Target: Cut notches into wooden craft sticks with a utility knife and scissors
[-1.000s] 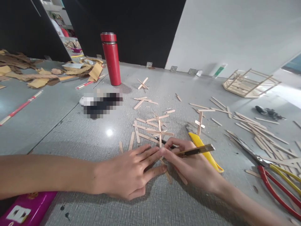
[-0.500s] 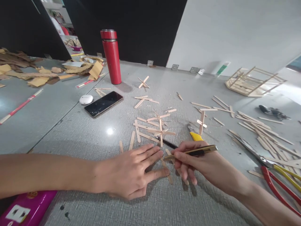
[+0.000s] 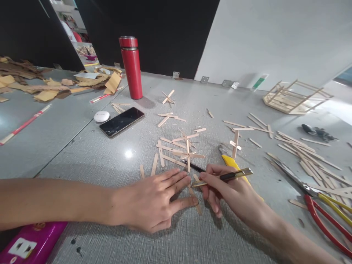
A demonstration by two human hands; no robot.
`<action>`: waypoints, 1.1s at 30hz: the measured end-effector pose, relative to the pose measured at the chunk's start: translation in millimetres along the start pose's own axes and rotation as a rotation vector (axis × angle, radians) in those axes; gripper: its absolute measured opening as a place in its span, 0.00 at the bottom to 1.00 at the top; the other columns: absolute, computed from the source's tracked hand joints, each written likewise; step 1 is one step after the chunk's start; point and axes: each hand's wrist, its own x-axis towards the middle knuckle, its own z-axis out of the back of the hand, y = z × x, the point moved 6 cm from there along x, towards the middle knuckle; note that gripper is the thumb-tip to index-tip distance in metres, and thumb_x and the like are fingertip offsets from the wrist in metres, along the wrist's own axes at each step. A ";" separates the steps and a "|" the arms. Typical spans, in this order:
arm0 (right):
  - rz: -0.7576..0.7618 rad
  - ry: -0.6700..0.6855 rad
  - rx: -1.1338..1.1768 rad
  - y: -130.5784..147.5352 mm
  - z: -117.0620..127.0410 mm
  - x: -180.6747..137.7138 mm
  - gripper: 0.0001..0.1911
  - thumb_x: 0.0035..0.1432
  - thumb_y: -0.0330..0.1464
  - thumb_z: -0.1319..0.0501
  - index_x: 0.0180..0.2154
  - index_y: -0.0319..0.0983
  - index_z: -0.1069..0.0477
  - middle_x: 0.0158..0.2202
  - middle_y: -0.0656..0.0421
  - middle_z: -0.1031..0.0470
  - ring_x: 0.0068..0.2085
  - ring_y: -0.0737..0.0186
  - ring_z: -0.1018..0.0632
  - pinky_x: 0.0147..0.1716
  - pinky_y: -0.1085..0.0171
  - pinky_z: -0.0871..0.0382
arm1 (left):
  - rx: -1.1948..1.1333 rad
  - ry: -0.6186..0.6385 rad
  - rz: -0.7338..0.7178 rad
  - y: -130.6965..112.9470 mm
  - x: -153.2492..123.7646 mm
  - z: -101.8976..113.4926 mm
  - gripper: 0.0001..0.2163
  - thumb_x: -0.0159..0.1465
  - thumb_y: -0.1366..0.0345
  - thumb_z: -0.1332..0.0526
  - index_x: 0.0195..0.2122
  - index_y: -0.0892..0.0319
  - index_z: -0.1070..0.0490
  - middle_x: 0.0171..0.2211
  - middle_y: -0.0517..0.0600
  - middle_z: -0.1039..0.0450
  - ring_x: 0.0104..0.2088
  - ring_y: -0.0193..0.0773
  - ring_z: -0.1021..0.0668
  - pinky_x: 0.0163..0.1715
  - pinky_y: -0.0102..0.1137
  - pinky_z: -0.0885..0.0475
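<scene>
1. Two bare hands are working over the table, toward its near edge.
2. Left hand is lying palm down with its fingers spread wide; it is gripping nothing, and its thumb is resting on a stick.
3. That stick is lying flat on the table, well in from the near edge, between the two hands and partly hidden by the thumb.
4. Right hand is holding a slim gold knife in a narrow pinch of thumb and forefinger; its other fingers are curling loosely below.
5. Knife tip is pointing left, just beside the stick's far end; contact cannot be told.
6. Yellow cutter is lying behind the right hand, which is partly covering it; a pen is lying just left of it, running toward the right fingers.
7. Star of crossed sticks is sitting beyond the fingertips, among loose sticks.
8. Shears are lying toward the right edge, beside a stick pile.
9. Stick frame is standing near the far right corner.
10. Red flask is standing upright near the far edge; the phone and a white case are lying nearer, side by side.
11. Cardboard scraps are lying toward the far left corner.
</scene>
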 end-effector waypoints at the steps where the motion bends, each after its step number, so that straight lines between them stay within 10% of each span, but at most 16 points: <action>1: -0.029 -0.039 0.066 -3.6 -1.1 0.5 0.23 0.70 0.44 0.38 0.25 0.39 0.31 0.16 0.62 0.26 0.15 0.70 0.27 0.15 0.72 0.32 | 0.007 -0.003 -0.001 0.1 0.2 0.1 0.29 0.72 0.58 0.41 0.71 0.65 0.40 0.69 0.72 0.38 0.70 0.61 0.34 0.70 0.49 0.39; 5: -0.054 -0.090 0.199 -8.8 -5.3 0.2 0.21 0.69 0.42 0.36 0.25 0.40 0.32 0.17 0.62 0.25 0.16 0.71 0.26 0.16 0.72 0.31 | 0.022 -0.033 0.003 0.7 1.0 1.5 0.29 0.71 0.59 0.40 0.71 0.66 0.39 0.69 0.71 0.37 0.70 0.59 0.33 0.70 0.48 0.39; 16: 0.317 0.300 -0.448 27.5 -8.8 -17.5 0.21 0.74 0.44 0.42 0.31 0.40 0.27 0.27 0.57 0.20 0.28 0.64 0.20 0.28 0.66 0.25 | 0.055 0.033 -0.008 0.4 0.8 -2.1 0.30 0.73 0.57 0.43 0.72 0.68 0.43 0.71 0.70 0.40 0.72 0.58 0.37 0.72 0.45 0.45; 28: -0.006 -0.063 0.062 -4.0 -13.3 -1.3 0.22 0.72 0.48 0.42 0.30 0.42 0.39 0.20 0.58 0.20 0.18 0.65 0.19 0.17 0.71 0.26 | 0.032 -0.001 -0.006 0.6 2.2 0.4 0.27 0.73 0.59 0.44 0.70 0.68 0.39 0.69 0.73 0.38 0.70 0.59 0.34 0.71 0.45 0.43; 33: 0.088 0.048 -0.090 8.8 -17.9 -8.4 0.22 0.72 0.49 0.42 0.31 0.43 0.38 0.21 0.58 0.19 0.21 0.62 0.17 0.22 0.67 0.22 | 0.033 0.005 -0.007 1.2 1.9 0.0 0.29 0.72 0.59 0.42 0.71 0.70 0.39 0.69 0.73 0.39 0.70 0.59 0.33 0.72 0.45 0.43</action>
